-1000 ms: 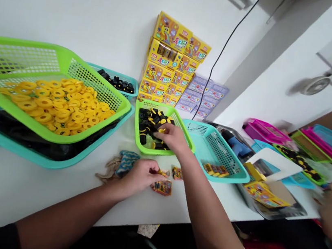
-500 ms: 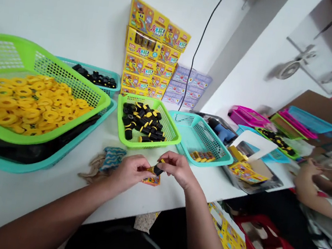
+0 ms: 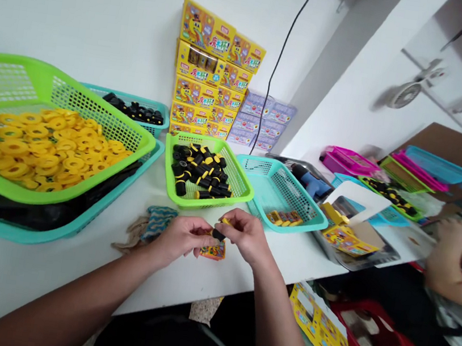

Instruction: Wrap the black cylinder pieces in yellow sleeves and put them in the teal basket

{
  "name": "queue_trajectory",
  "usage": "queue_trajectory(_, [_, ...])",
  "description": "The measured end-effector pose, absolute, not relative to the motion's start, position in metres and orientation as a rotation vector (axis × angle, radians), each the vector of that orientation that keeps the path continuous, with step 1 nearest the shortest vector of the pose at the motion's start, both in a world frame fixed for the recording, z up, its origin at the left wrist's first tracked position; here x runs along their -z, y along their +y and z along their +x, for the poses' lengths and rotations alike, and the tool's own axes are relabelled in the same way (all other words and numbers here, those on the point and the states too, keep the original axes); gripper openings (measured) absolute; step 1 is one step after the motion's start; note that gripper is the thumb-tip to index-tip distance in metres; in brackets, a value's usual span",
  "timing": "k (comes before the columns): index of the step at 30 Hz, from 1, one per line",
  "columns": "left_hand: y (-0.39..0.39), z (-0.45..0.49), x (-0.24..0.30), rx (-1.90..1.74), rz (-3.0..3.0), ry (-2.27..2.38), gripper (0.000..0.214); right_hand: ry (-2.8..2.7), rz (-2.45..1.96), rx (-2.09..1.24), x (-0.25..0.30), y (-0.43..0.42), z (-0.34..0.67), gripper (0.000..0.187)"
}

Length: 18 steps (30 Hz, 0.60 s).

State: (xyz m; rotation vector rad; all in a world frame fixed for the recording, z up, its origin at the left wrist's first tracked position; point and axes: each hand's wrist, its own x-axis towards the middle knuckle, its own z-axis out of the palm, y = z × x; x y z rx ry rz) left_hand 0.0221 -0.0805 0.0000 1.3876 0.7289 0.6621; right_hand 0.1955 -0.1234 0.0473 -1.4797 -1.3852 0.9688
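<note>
My left hand (image 3: 181, 239) and my right hand (image 3: 245, 235) meet over the front of the white table, both closed. Between their fingertips is a small black-and-yellow cylinder (image 3: 218, 234), pinched from either side and partly covered by the fingers. Just below it on the table lies a brightly printed orange-and-yellow piece (image 3: 215, 250), half hidden by my left fingers. Beside my left wrist rests a crumpled blue patterned cloth (image 3: 158, 223) with a beige one. Beyond my hands stands a green basket (image 3: 234, 195) of similar black-and-yellow cylinders.
Yellow rings fill a large green basket (image 3: 106, 112) at left, above a teal tray (image 3: 77, 226). A teal basket (image 3: 264, 180) holds several small printed pieces. Stacked yellow boxes (image 3: 204, 60) stand by the wall. A co-worker's arm (image 3: 445, 266) is at far right.
The cylinder has turned slightly between my fingers, and less of it shows. Both hands stay together in nearly the same place. The view has shifted slightly.
</note>
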Motion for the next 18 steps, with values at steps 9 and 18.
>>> queue_trajectory(9, [-0.087, 0.024, 0.001, -0.636, 1.185, 0.634, 0.039, -1.266, -1.622, -0.925, -0.052, -0.128, 0.182, 0.025])
queue_trajectory(18, [-0.089, 0.028, -0.001, -0.632, 0.940, 0.553, 0.044, -1.280, -1.610, -0.953, -0.044, -0.129, 0.180, 0.018])
